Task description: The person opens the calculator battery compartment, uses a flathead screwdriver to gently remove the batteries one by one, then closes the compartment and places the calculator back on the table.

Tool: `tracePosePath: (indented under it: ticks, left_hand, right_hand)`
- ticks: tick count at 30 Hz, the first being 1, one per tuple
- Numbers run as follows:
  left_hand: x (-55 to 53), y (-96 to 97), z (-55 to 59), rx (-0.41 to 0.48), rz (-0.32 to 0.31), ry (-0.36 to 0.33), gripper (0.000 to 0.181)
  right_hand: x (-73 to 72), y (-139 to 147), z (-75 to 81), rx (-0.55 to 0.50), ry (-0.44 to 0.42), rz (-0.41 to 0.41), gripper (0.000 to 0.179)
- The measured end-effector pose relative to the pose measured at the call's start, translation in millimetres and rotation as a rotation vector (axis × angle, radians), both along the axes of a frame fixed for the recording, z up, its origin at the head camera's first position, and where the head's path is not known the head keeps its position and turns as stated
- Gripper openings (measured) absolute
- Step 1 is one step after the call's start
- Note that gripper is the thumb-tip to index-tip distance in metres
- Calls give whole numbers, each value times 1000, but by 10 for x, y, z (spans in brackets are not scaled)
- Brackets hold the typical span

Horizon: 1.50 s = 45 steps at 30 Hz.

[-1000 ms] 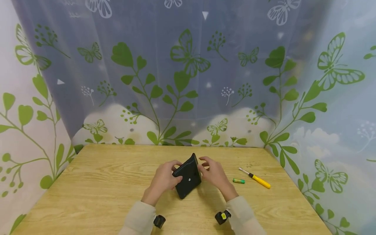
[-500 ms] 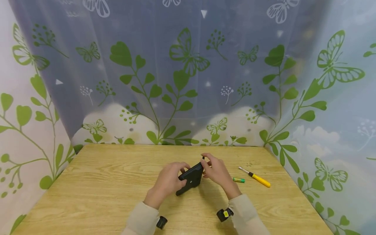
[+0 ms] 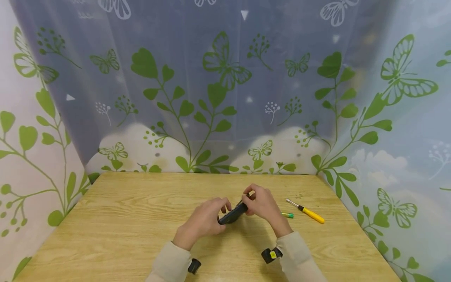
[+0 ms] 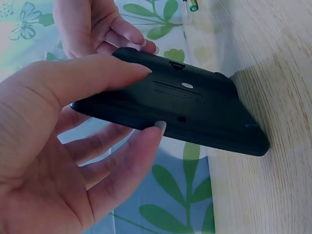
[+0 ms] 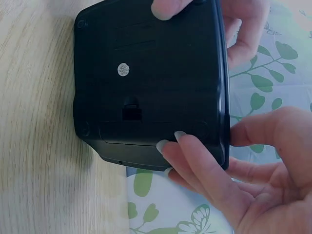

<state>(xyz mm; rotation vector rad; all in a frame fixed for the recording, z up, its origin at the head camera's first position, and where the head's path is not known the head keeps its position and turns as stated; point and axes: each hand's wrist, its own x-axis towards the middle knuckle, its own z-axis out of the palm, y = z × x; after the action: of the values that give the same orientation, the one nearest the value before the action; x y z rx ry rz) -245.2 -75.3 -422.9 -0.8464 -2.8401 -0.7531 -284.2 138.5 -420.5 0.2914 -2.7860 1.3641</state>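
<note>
A black calculator-shaped device (image 3: pixel 232 216) is held tilted above the wooden table, seen nearly edge-on in the head view. My left hand (image 3: pixel 202 218) grips one end, its thumb lying on the underside in the left wrist view. At the thicker end, my right hand (image 3: pixel 262 203) pinches the device between thumb and fingers. The right wrist view shows the underside (image 5: pixel 165 83), with a round white sticker (image 5: pixel 123 69), a small square notch (image 5: pixel 131 114) and a panel seam. One lower edge appears to meet the tabletop. The face with any keys is hidden.
A green battery (image 3: pixel 289 215) lies right of my right hand, partly covered by it. Beside it is a screwdriver (image 3: pixel 310 214) with a yellow handle. A leaf-and-butterfly patterned curtain (image 3: pixel 225 117) hangs behind the table (image 3: pixel 123 223) and along both sides.
The device has tipped from showing its underside to nearly edge-on in the head view. My right hand has closed onto its upper right end. Battery and screwdriver have stayed put.
</note>
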Motion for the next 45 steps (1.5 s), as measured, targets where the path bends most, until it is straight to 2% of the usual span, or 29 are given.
tracePosePath:
  ticks: [7, 13, 17, 20, 25, 29, 34, 41, 45]
  left_hand:
    - [18, -10, -9, -31, -16, -27, 42]
    - [24, -37, 3, -18, -40, -136, 45]
    - [14, -69, 12, -14, -43, -204, 46]
    - [-1, -106, 12, -13, -31, -225, 47]
    - [-51, -180, -7, -3, 19, -199, 45]
    - [-103, -233, -55, 19, 112, -167, 40]
    - [-161, -267, -137, 76, 213, -169, 39]
    - [-231, -293, -240, 124, 268, -218, 44]
    - [-238, -307, -284, 132, 263, -256, 44]
  right_hand:
    - [8, -20, -15, 40, -27, 47, 20]
    - [5, -41, -51, 67, -59, 75, 18]
    - [-2, -51, -90, 48, -95, 92, 17]
    - [-10, -61, -113, 31, -121, 98, 17]
    - [-22, -63, -143, 22, -106, 115, 18]
    - [-34, -55, -169, 13, -79, 140, 18]
    - [-53, -42, -212, -6, -37, 201, 18]
    - [-64, -67, -248, -18, 5, 256, 18]
    - [-61, -82, -265, -30, 15, 281, 19]
